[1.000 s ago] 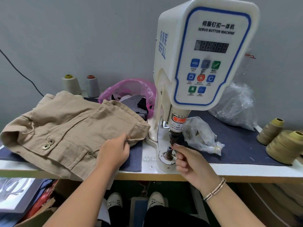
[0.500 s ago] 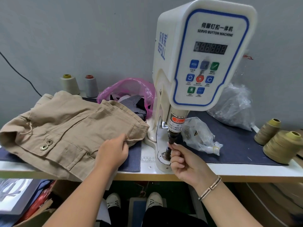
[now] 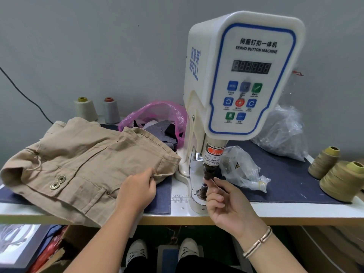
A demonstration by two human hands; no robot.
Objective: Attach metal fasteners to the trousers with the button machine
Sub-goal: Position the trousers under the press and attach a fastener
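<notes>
Two hands work at the button machine; the right hand is up at the die gap, its fingers curled, with thumb and forefinger tips meeting at the lower die post, apparently seating a fastener part there, though the part itself is too small to make out; the upper punch hangs straight above, so the working axis runs vertically through those fingertips. The left hand lies on the trousers, thumb and fingers pinching a fold of the hem edge just left of the machine's base; two metal fasteners sit on the cloth well to the left, near the tabletop front edge.

My judgement: the coming move turns on the cloth lying left of the die, and the left hand is the nearer one to slide it rightward over the post; the right hand must leave the gap first, since the warning label sits just above it. Room is tight on the right, where a small clear bag lies just beside the post; the left approach is open across the dark mat. A pedal sits between the feet below.
</notes>
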